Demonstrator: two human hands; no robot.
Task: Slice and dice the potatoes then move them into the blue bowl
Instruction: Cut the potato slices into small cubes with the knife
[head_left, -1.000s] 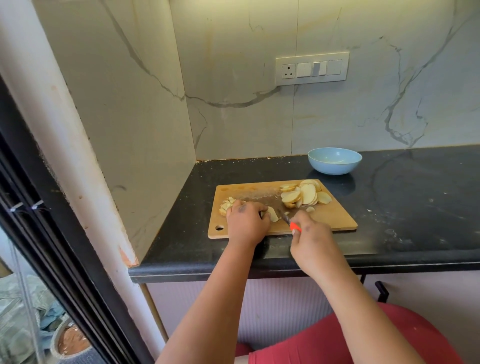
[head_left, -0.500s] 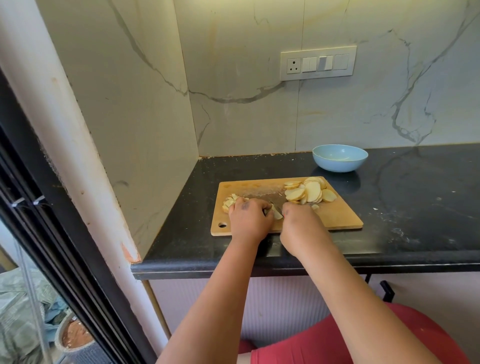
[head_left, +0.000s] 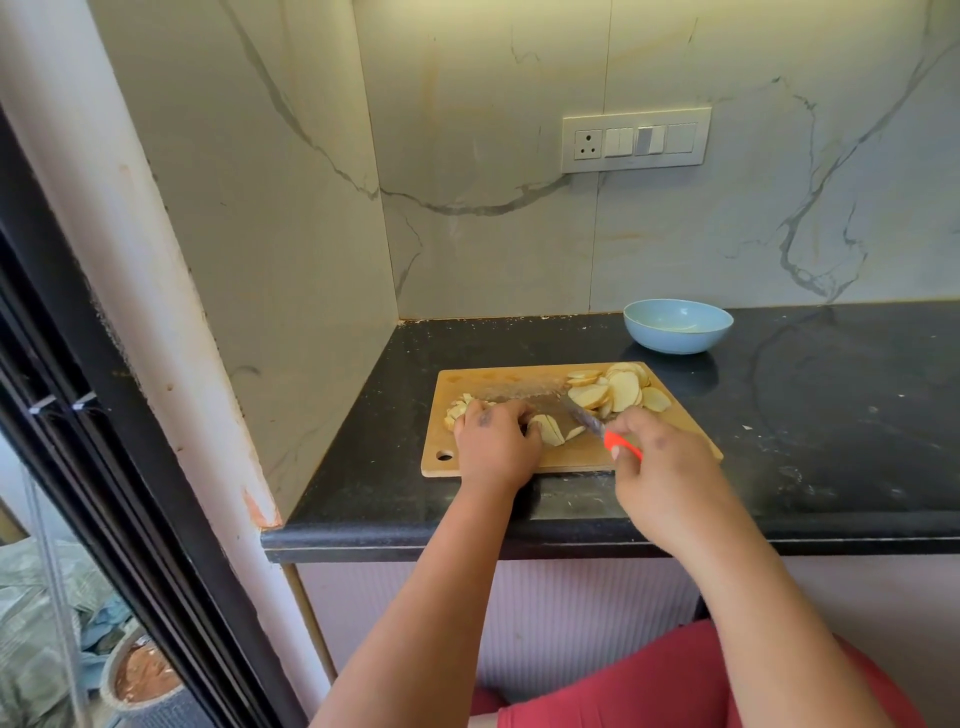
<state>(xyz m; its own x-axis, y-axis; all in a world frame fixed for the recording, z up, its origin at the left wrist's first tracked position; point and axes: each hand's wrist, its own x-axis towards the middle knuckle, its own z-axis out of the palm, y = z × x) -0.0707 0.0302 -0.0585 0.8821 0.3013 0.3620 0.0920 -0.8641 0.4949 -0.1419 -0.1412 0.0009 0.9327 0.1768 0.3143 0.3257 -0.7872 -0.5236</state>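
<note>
Under the curled fingers of the left hand (head_left: 496, 441), on the wooden cutting board (head_left: 571, 452), lies the potato piece (head_left: 550, 430) being cut; its pale sliced faces show just past the fingertips, toward the other hand. The left hand's fingers are bent down over it and pin it to the board, knuckles up. Just beyond those knuckles, toward the board's far left part, sits a small heap of cut potato bits (head_left: 458, 408), partly hidden by the hand. The right hand (head_left: 660, 467) has its fingers wrapped round the orange handle of a knife (head_left: 597, 427); the handle shows between thumb and forefinger, and the dark blade runs from those fingertips up and away to the left, above the board, its tip near the pile beyond. I cannot tell whether the blade touches the board. That pile of round potato slices (head_left: 613, 392) lies on the far right part of the board, just past the right hand's fingers, the slices overlapping one another. Farther out from the right fingertips, off the board and well apart from it, the blue bowl (head_left: 678, 326) stands on the black countertop (head_left: 831, 415) near the marble back wall (head_left: 519, 234). A switch plate with a socket (head_left: 636, 140) is set in that wall above the bowl.
</note>
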